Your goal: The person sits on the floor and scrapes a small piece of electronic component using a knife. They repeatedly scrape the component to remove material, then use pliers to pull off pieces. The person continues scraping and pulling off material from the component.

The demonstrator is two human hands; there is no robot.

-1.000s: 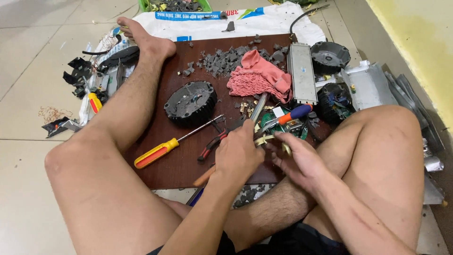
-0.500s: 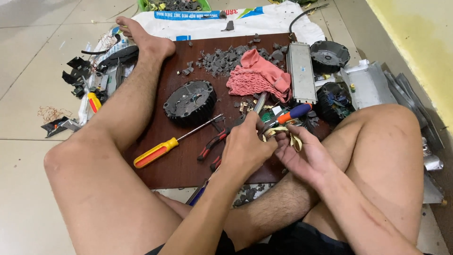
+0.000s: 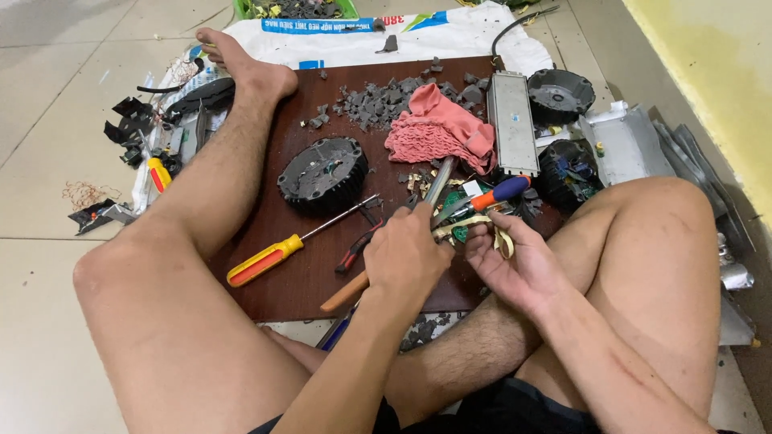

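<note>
I see the left hand [image 3: 406,257] clenched around a wooden-handled tool [image 3: 347,293], the handle poking out below the fist toward the near edge of the board [image 3: 305,273] and a metal shaft running up past the fingers toward the pink rag [image 3: 441,128]. The right hand [image 3: 515,265] sits just beside it, palm up and fingers curled, gripping a small yellowish part [image 3: 482,229] (its exact shape I cannot make out). That part lies between the two hands, touching the right fingertips and right at the left knuckles, over the board's near right edge.

A blue-and-orange screwdriver [image 3: 503,193] lies just beyond the right hand. Left of the left hand, red-handled pliers [image 3: 358,249] and a yellow-and-orange screwdriver [image 3: 273,257] rest on the board, near a round black housing [image 3: 322,173]. Further back sit grey rubble [image 3: 378,100] and a long grey metal box [image 3: 512,120]. Two more black housings [image 3: 563,92] lie to the right of the box, off the board. Both bare legs frame the board, left foot stretched past its far corner.
</note>
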